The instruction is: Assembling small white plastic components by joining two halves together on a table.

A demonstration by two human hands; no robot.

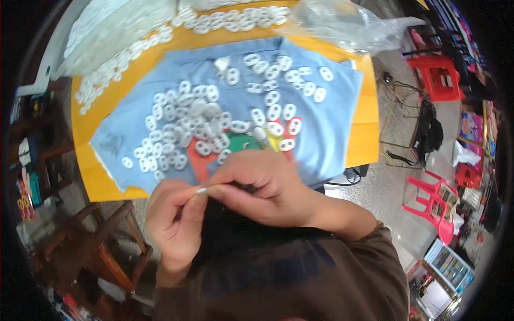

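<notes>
My left hand (174, 222) and my right hand (267, 187) meet at the near edge of the table. Between their pinched thumbs and fingertips sits a small white piece (201, 190), mostly covered by the fingers; its exact shape cannot be made out. Just beyond the hands, a light blue cloth (326, 117) with a coloured print is spread out. On it lies a loose heap of white oval plastic pieces (184, 115), each with two holes. More of these ovals (273, 98) are scattered toward the right half of the cloth.
Yellow table covering (361, 139) shows around the cloth. Rows of white pieces (235, 18) line its far and left sides, beside clear plastic bags (342, 24). A wooden stool (115, 241) stands at lower left; red plastic stools (436, 77) stand on the right.
</notes>
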